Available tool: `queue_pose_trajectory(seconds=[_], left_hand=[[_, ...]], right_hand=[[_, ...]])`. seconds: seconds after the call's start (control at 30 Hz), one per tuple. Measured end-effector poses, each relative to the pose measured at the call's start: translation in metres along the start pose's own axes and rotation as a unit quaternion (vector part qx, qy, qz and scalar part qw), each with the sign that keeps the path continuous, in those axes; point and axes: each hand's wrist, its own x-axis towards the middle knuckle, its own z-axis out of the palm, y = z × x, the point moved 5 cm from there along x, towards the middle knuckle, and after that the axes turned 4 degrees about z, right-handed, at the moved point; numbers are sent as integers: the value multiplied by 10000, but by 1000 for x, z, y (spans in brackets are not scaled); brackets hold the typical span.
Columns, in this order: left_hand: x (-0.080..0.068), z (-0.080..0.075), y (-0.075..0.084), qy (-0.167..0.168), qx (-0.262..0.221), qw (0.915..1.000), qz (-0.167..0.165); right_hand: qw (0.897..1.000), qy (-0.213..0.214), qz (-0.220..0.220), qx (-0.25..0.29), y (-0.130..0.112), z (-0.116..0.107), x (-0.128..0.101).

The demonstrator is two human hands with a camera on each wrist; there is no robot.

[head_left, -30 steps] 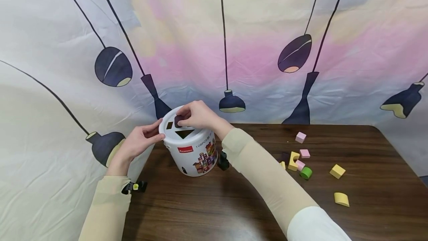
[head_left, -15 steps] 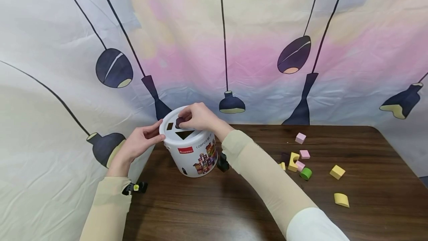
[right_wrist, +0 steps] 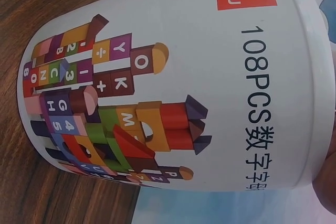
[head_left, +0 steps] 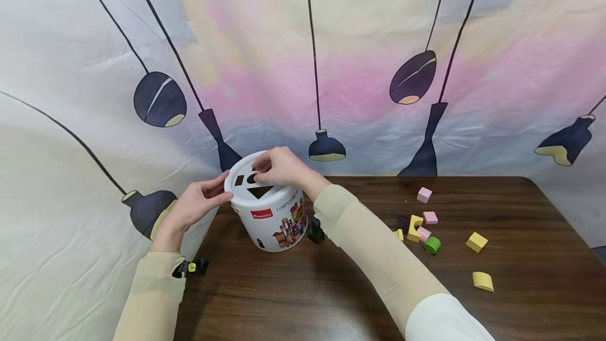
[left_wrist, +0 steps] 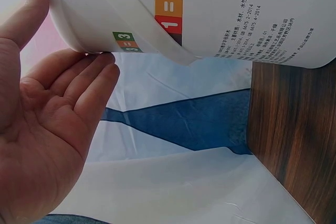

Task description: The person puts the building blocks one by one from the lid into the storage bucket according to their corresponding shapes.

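Note:
A white bucket (head_left: 271,214) with printed blocks on its side stands near the table's far left corner, and also fills the left wrist view (left_wrist: 210,9) and the right wrist view (right_wrist: 184,77). Its lid has a square hole (head_left: 239,179), a triangular hole (head_left: 260,191) and a round hole half covered by fingers. My right hand (head_left: 279,164) lies on the lid with bent fingertips at the round hole; I cannot see whether anything is between them. My left hand (head_left: 199,201) (left_wrist: 52,129) steadies the bucket's left side with straight fingers and the thumb on the wall.
Loose blocks lie on the dark wooden table (head_left: 331,288) to the right: a pink cube (head_left: 424,194), a yellow arch (head_left: 415,227), a green cylinder (head_left: 432,245), a yellow cube (head_left: 476,242) and a yellow curved piece (head_left: 483,281). A printed cloth backdrop (head_left: 331,41) hangs behind and to the left.
A dark purple block pinched by my right fingers over the round hole is no longer visible; the fingertips have sunk lower onto the lid. The left hand and bucket stay put.

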Motion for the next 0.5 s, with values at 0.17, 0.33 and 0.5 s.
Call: queue_pose_trajectory(seconds=[0.17,0.33,0.5], left_hand=[[0,0,0,11,57,10000,-20],[-1,0,-1,7,115,9999,-34],[0,1,-1,46,92,9999,-41]], right_hand=[[9999,31,-94,56,-1,-2,-3],[9991,188,-289,246,4,-7,-11],[9946,609,-418,729,21,-19,-23]])
